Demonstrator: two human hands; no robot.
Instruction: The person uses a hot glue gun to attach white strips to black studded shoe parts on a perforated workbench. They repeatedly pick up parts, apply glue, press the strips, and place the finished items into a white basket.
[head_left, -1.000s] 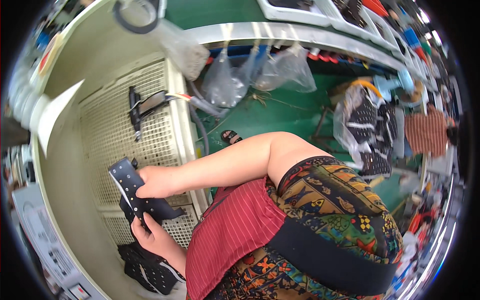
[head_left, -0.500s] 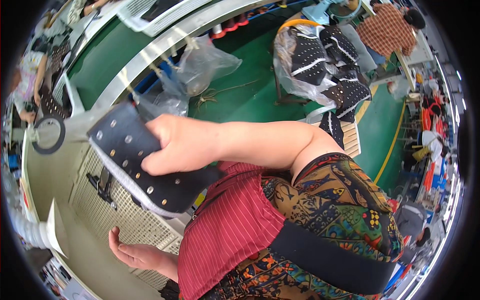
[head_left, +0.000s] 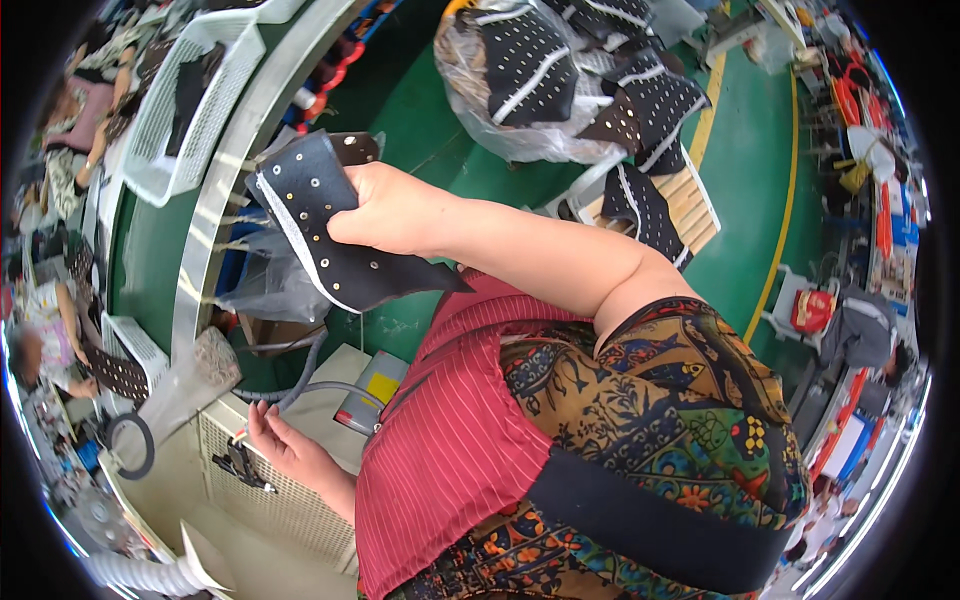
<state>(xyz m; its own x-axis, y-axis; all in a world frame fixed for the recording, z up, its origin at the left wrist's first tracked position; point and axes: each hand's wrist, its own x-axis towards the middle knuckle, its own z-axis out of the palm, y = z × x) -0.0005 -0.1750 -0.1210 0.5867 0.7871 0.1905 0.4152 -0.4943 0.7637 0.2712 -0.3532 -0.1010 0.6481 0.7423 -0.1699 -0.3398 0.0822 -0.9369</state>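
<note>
My right hand [head_left: 385,210] grips a folded black fabric piece [head_left: 312,215] studded with shiny round eyelets and edged in white. Thumb and fingers close over its right side, and the piece hangs above the green floor beside the curved metal table edge. Lower down, my left hand [head_left: 292,452] is open, its fingers extended and a little bent, in front of a cream perforated panel [head_left: 290,505]. A black clip-like fitting [head_left: 240,466] sits on that panel near the left fingertips. The far side of the fabric piece is hidden.
A plastic-lined round container [head_left: 470,110] overflows with dotted black fabric pieces. Beside it stands a slatted wooden seat [head_left: 690,205] with another piece on it. A white basket [head_left: 190,110] rests at the table. A white flexible duct [head_left: 140,572] and grey hose [head_left: 305,370] are nearby. Co-workers sit around.
The view has turned toward the right. My right hand has carried the fabric piece away from over the perforated panel, toward the container of dotted pieces. My left hand stays low and open.
</note>
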